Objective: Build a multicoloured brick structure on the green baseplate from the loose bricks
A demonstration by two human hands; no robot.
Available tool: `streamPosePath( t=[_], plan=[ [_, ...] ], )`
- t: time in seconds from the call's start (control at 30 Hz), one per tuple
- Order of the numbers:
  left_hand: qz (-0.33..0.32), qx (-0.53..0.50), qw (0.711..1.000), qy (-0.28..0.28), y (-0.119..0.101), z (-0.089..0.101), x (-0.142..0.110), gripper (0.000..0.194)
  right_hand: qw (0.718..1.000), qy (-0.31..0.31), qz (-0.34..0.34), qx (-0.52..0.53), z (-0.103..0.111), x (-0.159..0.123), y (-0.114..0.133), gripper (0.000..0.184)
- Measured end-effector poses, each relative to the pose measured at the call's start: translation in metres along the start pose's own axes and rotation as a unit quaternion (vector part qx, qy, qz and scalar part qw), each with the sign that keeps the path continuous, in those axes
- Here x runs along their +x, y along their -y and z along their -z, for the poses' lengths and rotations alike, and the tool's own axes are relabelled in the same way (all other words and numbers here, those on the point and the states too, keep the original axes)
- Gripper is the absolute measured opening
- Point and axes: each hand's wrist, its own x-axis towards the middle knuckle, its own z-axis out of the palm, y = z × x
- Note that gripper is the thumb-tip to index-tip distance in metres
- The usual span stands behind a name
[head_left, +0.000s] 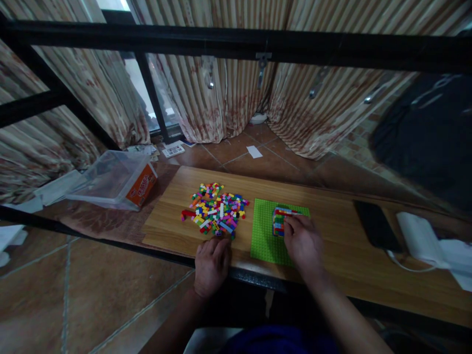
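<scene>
My right hand [303, 241] is closed in a pinch at the right side of a small multicoloured brick structure [279, 222]. The structure, with rows of red, blue, yellow and white, stands on a green studded baseplate [264, 238]. My fingers hide part of its right side. My left hand [213, 260] rests at the table's front edge with its fingers curled in; their undersides are hidden. Just beyond it lies a loose pile of small toy building bricks [221, 210] in many colours.
A clear plastic box [106, 179] with an orange label lies on a cloth left of the wooden table [332, 231]. To the right are a black phone [376, 225], a white power bank [420, 238] with a cable, and white paper [459, 263]. A black metal frame [236, 42] crosses behind.
</scene>
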Motion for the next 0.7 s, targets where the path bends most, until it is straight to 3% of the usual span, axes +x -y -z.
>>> streamPosePath(
  t=[0.2, 0.47, 0.7],
  plan=[
    [-0.001, 0.004, 1.0, 0.005, 0.001, 0.0, -0.001, 0.022, 0.998, 0.023, 0.017, -0.054, 0.005, -0.009, 0.002, 0.031],
    [0.006, 0.004, 1.0, 0.013, -0.002, 0.003, 0.001, 0.021, 0.999, 0.043, 0.018, -0.003, 0.008, -0.008, -0.002, 0.033],
    [0.0, 0.008, 1.0, 0.007, -0.001, 0.0, 0.0, 0.02, 0.998, -0.025, -0.004, 0.056, 0.009, -0.027, 0.002, 0.035]
  ],
)
